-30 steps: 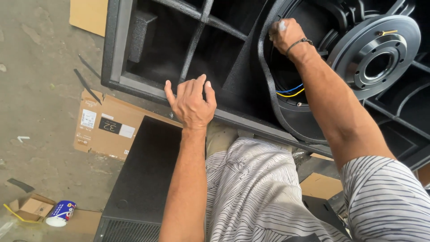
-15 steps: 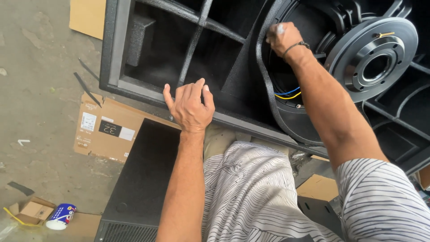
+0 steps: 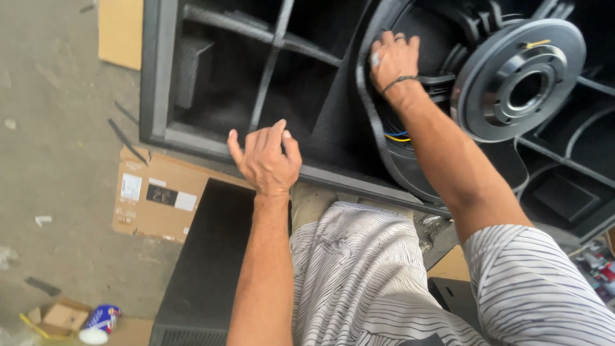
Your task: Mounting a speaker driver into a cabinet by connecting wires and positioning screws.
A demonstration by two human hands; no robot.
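Big black speaker cabinet [image 3: 160,96] lying open side up on the concrete floor [image 3: 57,128], with cross braces [image 3: 269,70] inside. The woofer [image 3: 519,83] sits tilted in the right half of the box, magnet and basket side facing up, its round rim resting in the cutout.

Right hand [image 3: 392,61] is reaching into the cabinet, fingers curled over the edge of the driver's black rim [image 3: 368,109], so it's got a grip on the frame just left of the magnet. There's a thin band on that wrist, and blue and yellow wires [image 3: 396,136] show just below it.

Left hand [image 3: 264,160] rests on the cabinet's near edge, fingers loosely bent and holding nothing, just pressing on the wood.

A flattened cardboard box [image 3: 154,198] lies on the floor beside the cabinet, a second black cabinet [image 3: 205,269] near the knees, plus a small open carton [image 3: 54,317] and a blue can [image 3: 99,318] bottom left.
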